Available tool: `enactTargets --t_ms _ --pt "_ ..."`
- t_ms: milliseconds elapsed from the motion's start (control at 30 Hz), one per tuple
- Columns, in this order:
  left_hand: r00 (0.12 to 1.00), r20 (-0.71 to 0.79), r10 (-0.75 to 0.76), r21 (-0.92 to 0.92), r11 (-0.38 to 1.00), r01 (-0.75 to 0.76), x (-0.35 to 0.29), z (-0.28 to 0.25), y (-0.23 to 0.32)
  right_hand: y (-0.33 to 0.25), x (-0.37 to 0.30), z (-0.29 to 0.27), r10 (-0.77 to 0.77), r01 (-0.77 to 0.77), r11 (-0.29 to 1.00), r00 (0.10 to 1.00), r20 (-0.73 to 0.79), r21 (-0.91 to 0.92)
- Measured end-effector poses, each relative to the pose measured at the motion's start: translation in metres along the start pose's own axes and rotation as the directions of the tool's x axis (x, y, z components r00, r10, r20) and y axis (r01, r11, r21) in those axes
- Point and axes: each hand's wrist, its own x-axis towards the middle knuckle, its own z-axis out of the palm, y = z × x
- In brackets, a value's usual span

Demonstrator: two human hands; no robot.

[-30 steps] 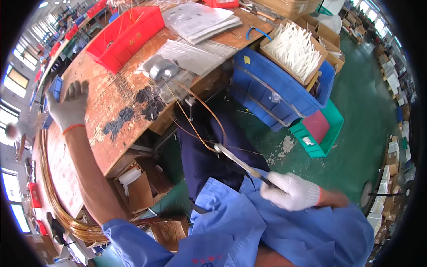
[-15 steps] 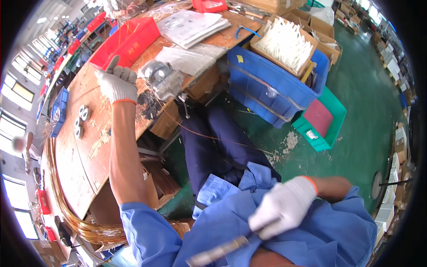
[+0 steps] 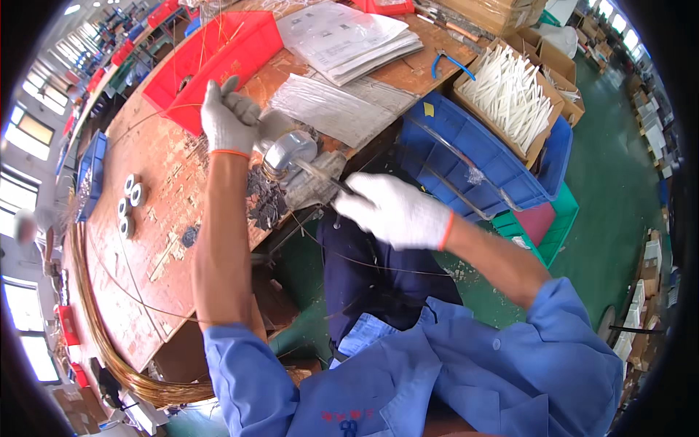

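My left hand (image 3: 230,120), in a white glove, is closed with its thumb raised above the bench, around a thin copper wire (image 3: 156,111) running in from the left. Beside it a shiny round metal piece (image 3: 291,149) sits on a worn grey metal fixture (image 3: 317,180), with wire loops at its lower edge. My gloved right hand (image 3: 397,210) grips a flat, file-like metal tool (image 3: 320,175) by its dark handle. The tool's far end reaches the round piece; whether it touches cannot be told. Dark scraps (image 3: 266,198) lie beside the fixture.
Behind my left hand stands a red bin (image 3: 218,62). Papers (image 3: 342,36) and blue-handled pliers (image 3: 451,64) lie farther right. Several metal rings (image 3: 131,200) rest at left, near a large copper wire coil (image 3: 109,357). A blue crate (image 3: 473,160) bears a box of white strips (image 3: 510,95).
My right hand has swung up from my lap to the fixture, bringing the tool to the round piece. My left hand has shifted slightly right in view, still closed.
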Motion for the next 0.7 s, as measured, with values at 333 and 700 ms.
enactTargets --t_ms 333,700 --pt "0.746 0.204 0.634 0.883 0.210 -0.421 -0.118 -0.040 0.136 0.007 -0.274 0.026 0.152 -0.256 0.921 0.930 0.336 0.294" --pt "0.913 0.137 0.384 0.278 0.870 -0.407 -0.127 0.061 0.028 -0.016 -0.215 0.039 -0.511 0.310 0.822 0.772 0.378 0.478"
